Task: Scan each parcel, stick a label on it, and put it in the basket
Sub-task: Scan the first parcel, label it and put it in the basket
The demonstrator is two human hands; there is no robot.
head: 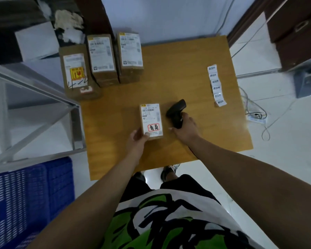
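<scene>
Scan step in hand. Left hand (137,139) grips parcel (151,121) at near corner, flat on surface (187,78). Right hand (186,128) clenched round scanner (176,113), just beside parcel. Next, probably: aim scanner at barcode, then reach label strip (216,85) beyond right hand.

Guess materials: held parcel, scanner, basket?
Parcel: brown cardboard, matte, with a white paper label. Scanner: looks like black moulded plastic, slight sheen. Basket: blue plastic, judging by its slotted lattice wall.
</scene>
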